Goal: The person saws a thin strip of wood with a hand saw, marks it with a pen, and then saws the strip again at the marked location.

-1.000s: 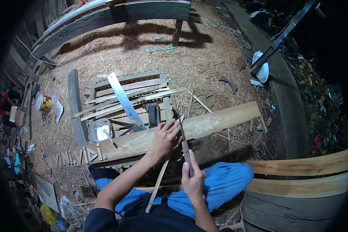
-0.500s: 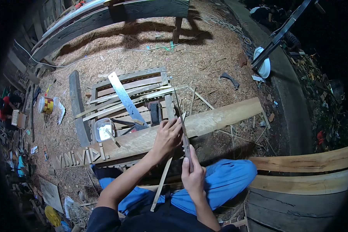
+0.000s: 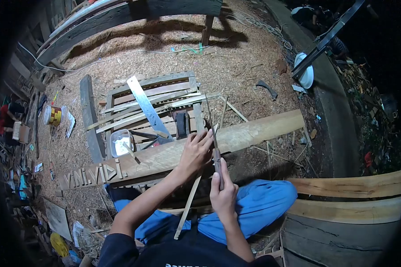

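My right hand [image 3: 224,190] is wrapped round the wooden handle of a hand saw [image 3: 217,162], whose long narrow blade is seen nearly edge-on and points away from me. My left hand [image 3: 196,151] lies on the wooden plank [image 3: 258,129], fingers pressed together over a thin wooden strip [image 3: 189,205]. The strip runs from my lap under that hand, and its far end shows close beside the blade. Exactly where blade and strip meet is hard to see. Small wooden letters [image 3: 104,173] stand along the plank's left end.
Behind the plank, a slatted wooden frame [image 3: 149,80] bears a metal ruler [image 3: 142,102], loose strips, a dark block [image 3: 181,124] and a plastic tub [image 3: 120,143]. Boards [image 3: 352,209] lie at right. A bench [image 3: 133,20] stands beyond; other people are at the edges.
The whole view has shifted slightly. Both hands keep nearly the same grip and place, and the saw shows only a small change in position.
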